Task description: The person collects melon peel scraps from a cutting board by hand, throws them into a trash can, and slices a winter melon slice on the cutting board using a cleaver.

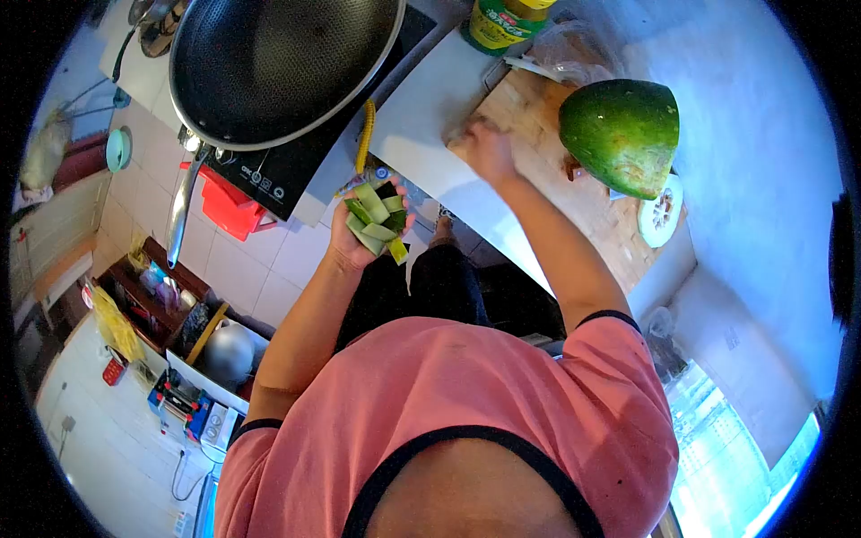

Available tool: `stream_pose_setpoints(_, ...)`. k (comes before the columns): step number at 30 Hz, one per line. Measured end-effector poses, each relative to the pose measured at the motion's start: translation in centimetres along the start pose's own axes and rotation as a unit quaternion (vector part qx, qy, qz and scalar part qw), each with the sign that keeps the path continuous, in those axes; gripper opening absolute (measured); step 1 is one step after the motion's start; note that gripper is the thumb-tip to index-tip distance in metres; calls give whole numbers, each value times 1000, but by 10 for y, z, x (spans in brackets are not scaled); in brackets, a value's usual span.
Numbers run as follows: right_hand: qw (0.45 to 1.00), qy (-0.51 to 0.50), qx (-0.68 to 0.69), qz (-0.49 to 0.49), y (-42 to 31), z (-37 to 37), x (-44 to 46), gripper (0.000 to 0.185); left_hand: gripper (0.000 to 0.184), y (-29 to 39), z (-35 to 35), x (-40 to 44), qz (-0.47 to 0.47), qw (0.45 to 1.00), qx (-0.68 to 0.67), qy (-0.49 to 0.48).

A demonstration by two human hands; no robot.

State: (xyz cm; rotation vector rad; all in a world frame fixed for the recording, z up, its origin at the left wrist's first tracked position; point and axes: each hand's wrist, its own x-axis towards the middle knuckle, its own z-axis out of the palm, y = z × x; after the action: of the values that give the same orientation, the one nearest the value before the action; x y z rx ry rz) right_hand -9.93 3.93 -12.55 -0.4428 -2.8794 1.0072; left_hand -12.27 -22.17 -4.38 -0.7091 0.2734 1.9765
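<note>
My left hand (348, 240), palm up, cups a small heap of green peel pieces (377, 213), some pale side up and others dark green. It is held out beyond the counter's edge, above the floor. My right hand (489, 152) is at the near left edge of the wooden cutting board (527, 108). Its fingers are smeared by motion, so I cannot see whether they hold anything. Further right on the board stands a large cut piece of green-skinned melon (621, 134). A pale cut slice with a seedy middle (661, 213) lies beside it.
A large frying pan (282, 67) rests on the black induction cooker (256, 175) at upper left, its handle jutting toward me. A green-labelled jar (502, 27) and a clear plastic bag (578, 49) are behind the board. Below the cooker is a red plastic stool (229, 204).
</note>
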Motion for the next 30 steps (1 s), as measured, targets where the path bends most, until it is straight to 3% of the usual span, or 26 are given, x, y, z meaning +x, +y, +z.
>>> stream_pose_setpoints(1, 1000, -17, 2, -26, -4, 5, -4, 13, 48, 2, 2, 2, -5, 1000, 7, -15)
stream_pose_setpoints(3, 999, -37, 5, 38, -3, 3, -11, 11, 47, 2, 3, 2, -15, 1000, 15, 10)
stream_pose_setpoints(5, 975, 109, 146, 129, 11, -7, -23, 10, 46, 8, 5, 6, -19, 999, 26, 28)
stream_pose_setpoints(8, 953, 176, 143, 199, 30, -24, -68, 12, 44, 10, 6, 4, -32, 999, 38, -3)
stream_pose_setpoints(10, 925, 207, 87, 306, 41, -19, -93, 15, 42, 14, 9, 5, -45, 998, 43, 1)
stream_pose_setpoints(13, 931, 275, 45, 236, 38, 10, -83, 15, 41, 19, 7, 6, -53, 996, 66, 13)
stream_pose_setpoints(14, 928, 258, 96, 253, 31, 21, -74, 12, 41, 20, 8, 5, -60, 996, 69, 16)
stream_pose_setpoints(17, 936, 273, 34, 218, 2, 43, -51, 7, 40, 22, 14, 6, -70, 996, 55, 12)
stream_pose_setpoints(20, 935, 297, 64, 183, 1, 34, -55, 6, 40, 23, 9, 6, -65, 996, 55, 17)
stream_pose_setpoints(21, 920, 324, 117, 188, 18, 29, -66, 5, 44, 25, 2, 9, -73, 995, 61, -10)
stream_pose_setpoints(23, 891, 315, 143, 296, 37, 2, -95, 5, 49, 33, -2, 14, -78, 994, 70, -39)
stream_pose_setpoints(25, 901, 315, 104, 280, 34, 9, -97, 5, 48, 32, -8, 10, -86, 996, 34, -6)
stream_pose_setpoints(27, 915, 311, 79, 245, 23, 36, -79, 6, 48, 29, -11, 9, -81, 994, 54, -41)
stream_pose_setpoints(28, 924, 317, -4, 215, 5, 41, -62, 5, 49, 29, -9, 9, -84, 995, 47, -24)
stream_pose_setpoints(29, 916, 346, 13, 201, -11, 46, -48, 5, 50, 29, -7, 10, -87, 995, 41, -6)
stream_pose_setpoints(30, 919, 283, 89, 260, -23, 43, -41, 8, 50, 29, -5, 11, -94, 994, 49, -16)
